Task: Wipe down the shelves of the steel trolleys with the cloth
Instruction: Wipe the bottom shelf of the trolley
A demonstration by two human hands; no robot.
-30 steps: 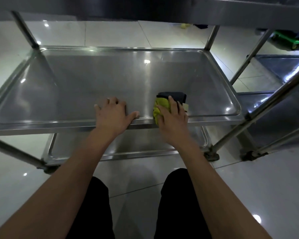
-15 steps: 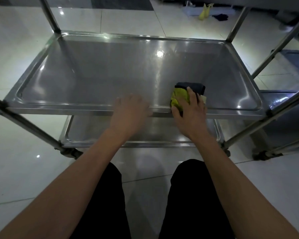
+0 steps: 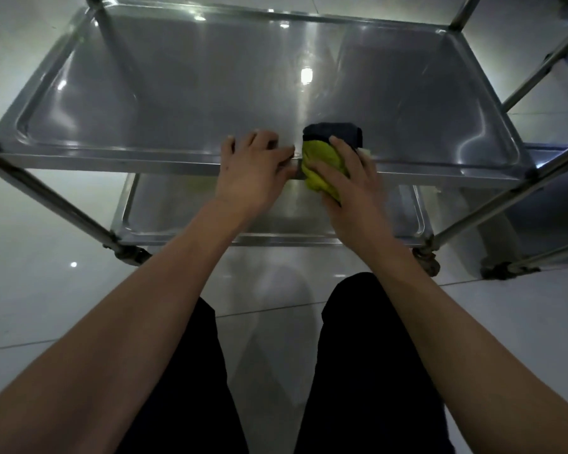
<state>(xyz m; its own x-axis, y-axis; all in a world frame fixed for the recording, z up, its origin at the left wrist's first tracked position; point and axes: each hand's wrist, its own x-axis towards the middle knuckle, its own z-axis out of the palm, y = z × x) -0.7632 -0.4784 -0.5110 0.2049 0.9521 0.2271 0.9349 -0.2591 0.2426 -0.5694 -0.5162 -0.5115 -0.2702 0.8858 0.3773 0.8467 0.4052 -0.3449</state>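
Observation:
A steel trolley fills the view, its middle shelf (image 3: 177,93) a shallow shiny tray. A yellow-green cloth (image 3: 322,158), bunched with a dark part at its far end, lies over the shelf's near rim. My right hand (image 3: 348,188) grips the cloth, fingers curled over it. My left hand (image 3: 253,172) rests just left of the cloth with its fingers over the near rim of the shelf. A lower shelf (image 3: 164,221) shows beneath the hands.
Steel uprights (image 3: 46,198) slant at the near left and right corners, ending in castors (image 3: 425,258). A second trolley (image 3: 538,204) stands close on the right. Glossy pale floor tiles surround everything; my dark-trousered legs are at the bottom.
The view has tipped downward and closer to the shelf. My left hand has shifted right along the near rim toward the cloth; my right hand still holds the cloth at the rim.

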